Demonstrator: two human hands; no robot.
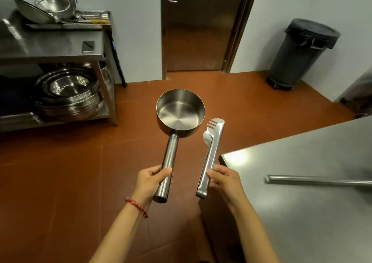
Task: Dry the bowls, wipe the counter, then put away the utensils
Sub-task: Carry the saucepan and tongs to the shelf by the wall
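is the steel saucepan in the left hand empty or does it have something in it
Empty. The round steel saucepan, held level by its long handle in the left hand, shows a bare shiny bottom with nothing inside.

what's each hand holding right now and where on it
The left hand grips the saucepan low on its long handle. The right hand pinches the tongs near their hinged end.
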